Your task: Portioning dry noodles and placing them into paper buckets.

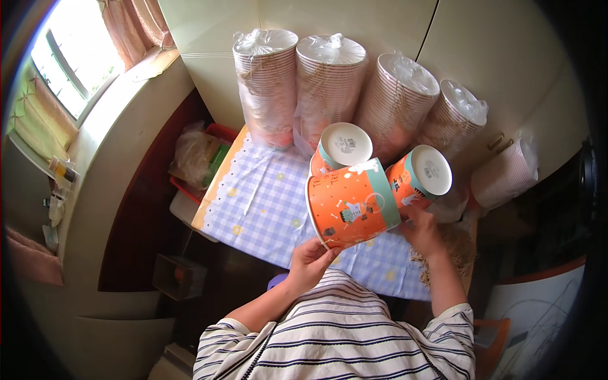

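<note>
**Orange paper bucket held over a checked table**

Tilting on its side above the near edge of the table (253,209), an orange paper bucket (351,202) with a teal band is gripped at its rim by the left hand (310,259), fingers curled round it. The right hand (423,231) is laid against its base end, fingers partly hidden. Two more orange buckets (342,149) (421,174) lie just behind. Four plastic-wrapped cup stacks (329,82) crowd the far edge; bare checked cloth remains at the left.
</note>
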`<state>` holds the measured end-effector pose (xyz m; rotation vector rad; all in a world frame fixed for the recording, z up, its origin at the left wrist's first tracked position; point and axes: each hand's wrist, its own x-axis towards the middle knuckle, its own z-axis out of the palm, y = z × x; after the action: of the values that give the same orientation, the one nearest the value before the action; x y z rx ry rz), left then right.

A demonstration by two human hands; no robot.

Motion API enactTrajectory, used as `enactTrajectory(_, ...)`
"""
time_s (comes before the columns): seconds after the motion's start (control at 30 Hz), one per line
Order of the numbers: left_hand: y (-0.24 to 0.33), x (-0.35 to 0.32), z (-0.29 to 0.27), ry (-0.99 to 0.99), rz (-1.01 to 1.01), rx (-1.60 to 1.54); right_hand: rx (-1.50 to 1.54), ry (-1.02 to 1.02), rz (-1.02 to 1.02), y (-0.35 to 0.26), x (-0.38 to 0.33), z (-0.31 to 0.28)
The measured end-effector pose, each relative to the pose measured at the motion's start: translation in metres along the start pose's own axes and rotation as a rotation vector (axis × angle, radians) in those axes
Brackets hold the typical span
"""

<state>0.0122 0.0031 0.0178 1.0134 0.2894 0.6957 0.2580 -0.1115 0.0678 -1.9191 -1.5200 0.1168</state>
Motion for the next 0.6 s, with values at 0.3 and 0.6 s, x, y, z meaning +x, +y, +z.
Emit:
enactTrajectory(0.3, -0.002, -0.016, -0.007, 0.009, 0.112, 0.629, 0.038, -0.005, 0.234, -0.025, -0.042, 0.015)
enactTrajectory(0.6, -0.017, -0.025, -0.007, -0.054, 0.105, 0.954, 0.518, 0.059, 0.129, -0.065, -0.054, 0.084)
